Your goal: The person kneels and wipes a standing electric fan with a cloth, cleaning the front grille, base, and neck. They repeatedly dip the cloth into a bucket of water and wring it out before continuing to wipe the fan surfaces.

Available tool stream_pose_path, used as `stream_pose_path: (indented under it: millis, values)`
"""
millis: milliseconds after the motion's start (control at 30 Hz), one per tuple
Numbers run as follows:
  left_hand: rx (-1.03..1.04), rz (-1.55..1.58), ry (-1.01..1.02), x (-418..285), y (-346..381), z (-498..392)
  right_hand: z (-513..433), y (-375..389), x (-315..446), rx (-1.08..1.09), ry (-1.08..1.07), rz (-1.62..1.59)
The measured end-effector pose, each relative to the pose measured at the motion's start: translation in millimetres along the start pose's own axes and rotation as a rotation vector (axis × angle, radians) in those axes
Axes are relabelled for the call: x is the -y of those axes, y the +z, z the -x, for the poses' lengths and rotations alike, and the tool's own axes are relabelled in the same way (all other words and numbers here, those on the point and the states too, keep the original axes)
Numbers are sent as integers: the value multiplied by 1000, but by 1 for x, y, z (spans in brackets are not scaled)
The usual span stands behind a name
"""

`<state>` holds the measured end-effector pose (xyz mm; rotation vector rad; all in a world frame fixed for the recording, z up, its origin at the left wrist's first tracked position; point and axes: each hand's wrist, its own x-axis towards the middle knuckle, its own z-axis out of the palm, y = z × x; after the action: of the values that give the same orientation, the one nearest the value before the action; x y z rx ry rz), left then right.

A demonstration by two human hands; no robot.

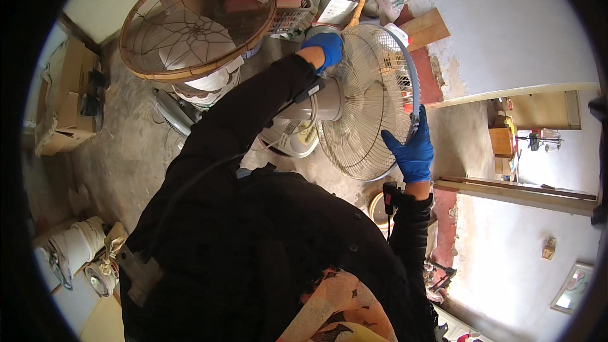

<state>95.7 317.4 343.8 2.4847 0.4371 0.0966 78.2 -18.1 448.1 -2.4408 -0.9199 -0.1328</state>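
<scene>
An electric fan with a round wire guard point(363, 99) and a grey motor housing point(327, 99) is before me, tilted on its side in the view. At the guard's right edge, my right hand point(413, 149), in a blue glove, touches the blue-grey rim beside a metal clip, thumb and fingers spread around it. My left hand point(325, 50), also gloved in blue, is at the upper left edge of the guard above the motor housing; its fingertips are hidden, so its grip cannot be told. A pale cord point(313, 114) loops beside the housing, and the fan's base point(299, 140) lies below it.
A round bamboo-rimmed sieve point(199, 76) rests on a stack of white containers at the upper left. A second fan-like grey object point(173, 111) lies on the floor. Cardboard boxes point(71, 99) stand far left, a bucket point(380, 209) below the guard, and a doorway opens at right.
</scene>
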Motion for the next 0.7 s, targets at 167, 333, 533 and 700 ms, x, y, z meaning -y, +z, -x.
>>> stream_pose_path:
  millis: [167,333,533,700]
  values:
    - [-92,161,30,-34,-6,65,1,0,0,2,-4,26]
    - [-559,286,271,-65,-35,90,0,0,2,-10,-20,-20]
    - [-607,214,303,-91,-33,87,0,-1,4,-18,-14,-11]
    - [-486,275,234,-87,5,126,1,-2,6,-13,40,-16]
